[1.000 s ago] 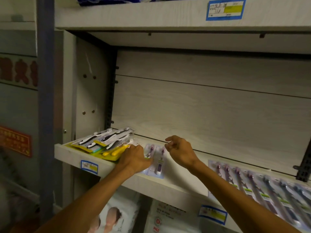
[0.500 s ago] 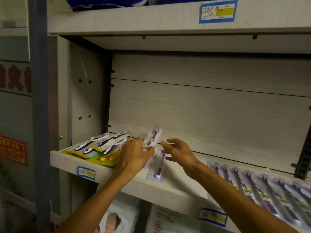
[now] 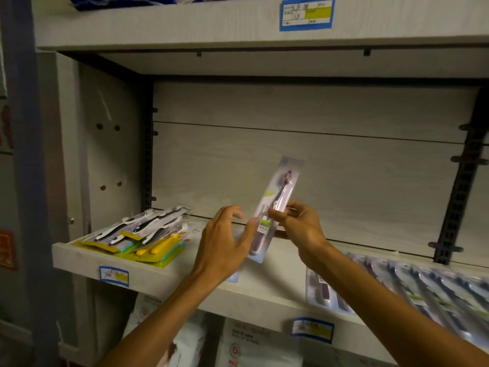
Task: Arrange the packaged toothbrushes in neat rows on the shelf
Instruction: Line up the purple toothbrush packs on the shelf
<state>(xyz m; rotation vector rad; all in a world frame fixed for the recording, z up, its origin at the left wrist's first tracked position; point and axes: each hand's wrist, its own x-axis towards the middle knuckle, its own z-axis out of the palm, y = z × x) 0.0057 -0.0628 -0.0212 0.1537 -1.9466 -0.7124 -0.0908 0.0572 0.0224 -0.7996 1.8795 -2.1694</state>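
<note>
A single packaged toothbrush (image 3: 281, 189), purple brush in a clear blister, stands nearly upright above the shelf board (image 3: 270, 290). My right hand (image 3: 301, 229) pinches its middle from the right. My left hand (image 3: 225, 242) holds its lower edge, thumb on the front and the other fingers loosely spread. Under my left wrist another pack (image 3: 233, 278) lies flat, mostly hidden. A row of purple toothbrush packs (image 3: 397, 284) lies side by side on the right of the shelf. A loose pile of black-and-white and yellow toothbrush packs (image 3: 143, 234) sits at the left end.
The shelf above (image 3: 185, 25) hangs low over the hands and carries a blue price tag (image 3: 307, 13). Black slotted uprights (image 3: 457, 197) stand at the right and at the left (image 3: 148, 154). White bagged goods (image 3: 254, 345) sit on the level below.
My left hand lifted one pack off the shelf and tipped it upright. My right hand has come in and taken hold of its middle. The view has moved in closer.
</note>
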